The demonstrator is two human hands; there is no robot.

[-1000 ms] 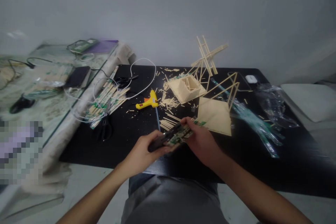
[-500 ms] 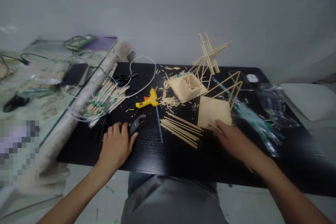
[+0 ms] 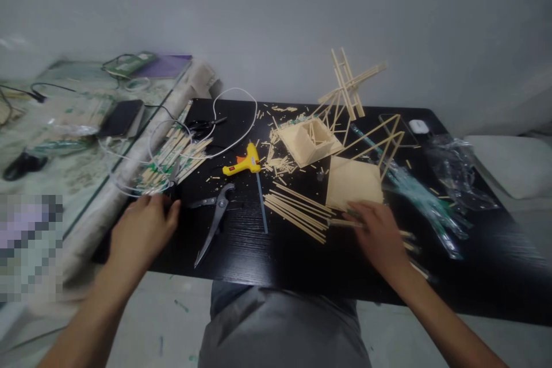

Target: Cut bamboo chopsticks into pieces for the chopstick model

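Note:
My left hand (image 3: 144, 224) is at the table's left edge, fingers curled over the dark handles of scissors (image 3: 175, 175), whose blades point away. To its right lie grey hand cutters (image 3: 221, 204) with their handles spread. My right hand (image 3: 379, 236) is closed around several thin wooden sticks (image 3: 344, 222); their other ends show beyond the wrist. Just past its fingertips lies a square wooden board (image 3: 353, 181) with a stick frame (image 3: 390, 138) rising behind it. A fan of loose wooden sticks (image 3: 297, 213) lies left of that hand.
A yellow glue gun (image 3: 244, 162) with a glue stick (image 3: 261, 201) lies mid-table. Behind are a wooden model base (image 3: 308, 141), a stick structure (image 3: 347, 83) and scattered offcuts (image 3: 280, 164). Plastic packaging (image 3: 425, 201) is on the right; a white cable (image 3: 235, 90) loops at left.
My left hand has left the cutters and moved left onto the scissors' handles. My right hand has shifted slightly toward me, lowering the sticks beside the fan of sticks.

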